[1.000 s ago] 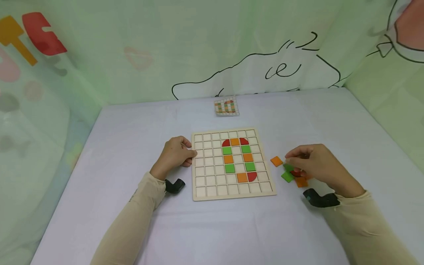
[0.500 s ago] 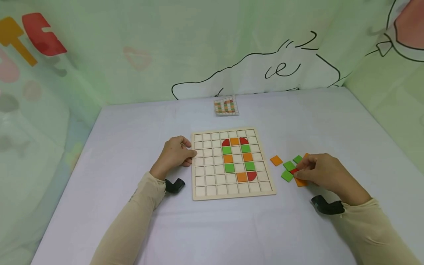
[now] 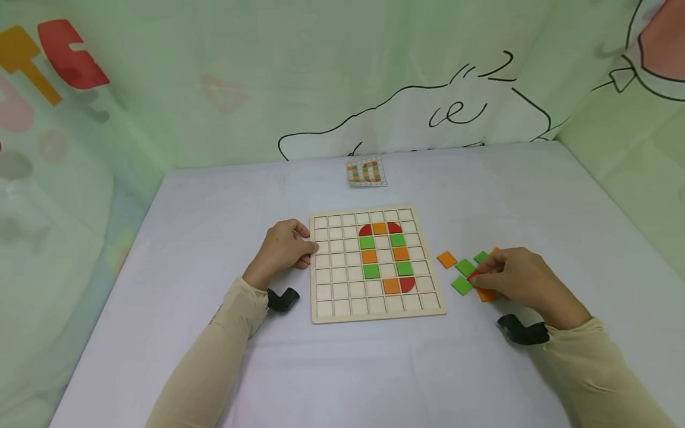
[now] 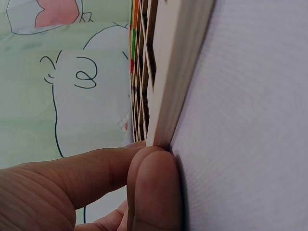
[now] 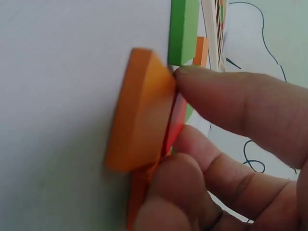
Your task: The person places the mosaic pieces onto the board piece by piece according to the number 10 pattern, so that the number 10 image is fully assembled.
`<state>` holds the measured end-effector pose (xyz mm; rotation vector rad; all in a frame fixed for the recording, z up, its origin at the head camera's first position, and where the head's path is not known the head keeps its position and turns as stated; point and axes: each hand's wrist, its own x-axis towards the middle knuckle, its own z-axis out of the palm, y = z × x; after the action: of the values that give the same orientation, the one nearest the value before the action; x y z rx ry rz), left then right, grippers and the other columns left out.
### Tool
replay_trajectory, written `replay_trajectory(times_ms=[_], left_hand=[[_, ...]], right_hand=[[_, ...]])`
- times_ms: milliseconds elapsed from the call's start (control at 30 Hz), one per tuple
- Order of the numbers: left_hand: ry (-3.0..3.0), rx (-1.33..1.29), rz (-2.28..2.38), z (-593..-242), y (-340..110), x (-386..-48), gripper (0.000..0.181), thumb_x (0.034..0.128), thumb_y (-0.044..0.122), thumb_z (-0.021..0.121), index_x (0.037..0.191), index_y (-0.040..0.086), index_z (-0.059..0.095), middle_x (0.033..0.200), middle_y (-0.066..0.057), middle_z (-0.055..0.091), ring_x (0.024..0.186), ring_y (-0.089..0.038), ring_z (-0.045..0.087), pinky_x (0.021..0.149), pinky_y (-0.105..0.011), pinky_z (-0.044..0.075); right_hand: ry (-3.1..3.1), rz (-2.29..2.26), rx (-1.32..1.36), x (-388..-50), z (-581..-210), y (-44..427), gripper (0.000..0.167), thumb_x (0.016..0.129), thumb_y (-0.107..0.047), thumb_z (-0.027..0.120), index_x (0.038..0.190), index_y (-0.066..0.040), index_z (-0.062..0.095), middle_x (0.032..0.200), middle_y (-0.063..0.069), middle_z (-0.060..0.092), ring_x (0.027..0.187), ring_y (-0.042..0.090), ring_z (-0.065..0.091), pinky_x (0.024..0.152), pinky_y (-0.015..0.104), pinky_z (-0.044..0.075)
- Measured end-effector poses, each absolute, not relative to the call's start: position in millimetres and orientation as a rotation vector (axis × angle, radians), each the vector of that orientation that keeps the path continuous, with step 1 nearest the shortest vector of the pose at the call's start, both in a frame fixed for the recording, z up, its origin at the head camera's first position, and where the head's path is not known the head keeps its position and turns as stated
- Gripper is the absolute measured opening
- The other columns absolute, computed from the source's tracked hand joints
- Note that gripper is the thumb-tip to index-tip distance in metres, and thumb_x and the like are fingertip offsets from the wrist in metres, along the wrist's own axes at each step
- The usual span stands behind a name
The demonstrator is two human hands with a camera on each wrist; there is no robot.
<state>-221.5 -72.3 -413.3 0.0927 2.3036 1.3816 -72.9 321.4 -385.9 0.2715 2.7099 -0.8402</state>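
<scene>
My left hand (image 3: 285, 247) pinches the left edge of a wooden grid board (image 3: 337, 318). In the left wrist view, the thumb lies over the board's rim (image 4: 175, 72) and a fingertip presses its side. Red, orange and green tiles form a ring in the board's right half, including a green tile (image 3: 371, 271) and a red quarter-round tile (image 3: 407, 285). Right of the board, my right hand (image 3: 521, 279) pinches a red tile (image 5: 177, 120) between thumb and fingers. It lies among loose tiles, against an orange tile (image 5: 139, 115); the fingers hide part of it.
Loose green tiles (image 3: 462, 285) and an orange tile (image 3: 446, 260) lie between the board and my right hand. A small pattern card (image 3: 366, 171) stands behind the board. A printed curtain (image 3: 225, 83) rises behind the white-covered table (image 3: 214, 214).
My right hand has moved right and slightly nearer me, uncovering green tiles, and now holds a red tile. My left hand and the board have stayed put.
</scene>
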Motion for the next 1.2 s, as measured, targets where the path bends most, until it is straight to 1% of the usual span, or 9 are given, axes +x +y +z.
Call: replay_trajectory(times_ms=[167,333,467,500,567,667,733,800,1200], left_hand=[[2.301,0.093,1.386,-412.4,-72.1,-221.2,0.028,0.0915,0.003,0.077,0.113,-0.002,0.060,0.085,-0.013,0.069,0.058,-0.014,0.069,0.056,-0.027,0.063],[2.300,0.096,1.390,-412.0,-71.9,-221.3,0.028,0.0913,0.003,0.077,0.113,-0.002,0.061,0.086,-0.013,0.068,0.058,-0.014,0.069,0.057,-0.028,0.064],[2.303,0.097,1.384,-412.1,-72.3,-221.3,0.028,0.0916,0.003,0.077,0.113,-0.002,0.060,0.085,-0.013,0.069,0.058,-0.014,0.069,0.057,-0.027,0.064],[2.305,0.096,1.384,-412.2,-72.4,-221.3,0.028,0.0916,0.003,0.077,0.113,-0.002,0.060,0.085,-0.012,0.069,0.058,-0.014,0.069,0.057,-0.027,0.063],[2.309,0.094,1.381,-412.0,-72.2,-221.2,0.028,0.0916,0.003,0.077,0.113,-0.002,0.060,0.084,-0.013,0.069,0.058,-0.014,0.069,0.057,-0.027,0.063],[2.312,0.089,1.377,-411.8,-71.8,-220.8,0.028,0.0917,0.003,0.077,0.114,-0.002,0.060,0.085,-0.013,0.068,0.058,-0.014,0.069,0.057,-0.027,0.063],[2.310,0.082,1.376,-411.7,-71.6,-220.5,0.028,0.0914,0.003,0.077,0.114,-0.002,0.060,0.086,-0.013,0.068,0.058,-0.014,0.069,0.057,-0.027,0.064],[2.304,0.074,1.376,-411.8,-71.7,-220.2,0.029,0.0915,0.003,0.077,0.114,-0.002,0.060,0.086,-0.013,0.067,0.058,-0.014,0.069,0.057,-0.027,0.064],[2.295,0.078,1.394,-412.1,-72.5,-221.1,0.028,0.0916,0.003,0.077,0.114,-0.002,0.060,0.085,-0.013,0.068,0.057,-0.013,0.068,0.056,-0.026,0.063]], right_hand=[[2.714,-0.866,0.282,-74.3,-386.0,316.5,0.023,0.089,-0.026,0.079,0.097,-0.006,0.072,0.086,0.001,0.067,0.079,0.019,0.056,0.058,0.027,0.046],[2.747,-0.917,0.288,-73.6,-384.5,311.3,0.020,0.088,-0.025,0.081,0.094,-0.008,0.072,0.085,0.000,0.068,0.077,0.017,0.058,0.056,0.026,0.047],[2.723,-1.035,0.278,-73.0,-381.9,303.6,0.022,0.090,-0.022,0.080,0.105,-0.008,0.075,0.089,0.001,0.071,0.077,0.016,0.060,0.056,0.025,0.050],[2.698,-1.095,0.268,-73.6,-381.9,300.4,0.024,0.091,-0.021,0.079,0.109,-0.006,0.075,0.091,0.002,0.072,0.077,0.015,0.062,0.057,0.025,0.052],[2.621,-1.215,0.268,-75.8,-382.2,292.6,0.029,0.092,-0.019,0.078,0.116,-0.004,0.074,0.091,0.004,0.074,0.075,0.015,0.065,0.054,0.024,0.050],[2.460,-1.423,0.246,-81.0,-386.2,277.8,0.031,0.094,-0.013,0.075,0.119,0.004,0.068,0.096,0.007,0.076,0.078,0.016,0.071,0.060,0.024,0.059],[2.360,-1.522,0.253,-84.6,-388.6,267.2,0.030,0.095,-0.009,0.073,0.119,0.007,0.066,0.098,0.011,0.077,0.080,0.017,0.074,0.065,0.025,0.063],[2.296,-1.593,0.248,-88.3,-391.1,257.3,0.028,0.096,-0.006,0.071,0.118,0.010,0.064,0.102,0.014,0.077,0.083,0.018,0.075,0.074,0.030,0.066],[2.293,-1.619,0.289,-97.9,-391.4,235.3,0.022,0.095,-0.004,0.074,0.111,0.009,0.066,0.095,0.012,0.076,0.079,0.017,0.073,0.071,0.029,0.066]])
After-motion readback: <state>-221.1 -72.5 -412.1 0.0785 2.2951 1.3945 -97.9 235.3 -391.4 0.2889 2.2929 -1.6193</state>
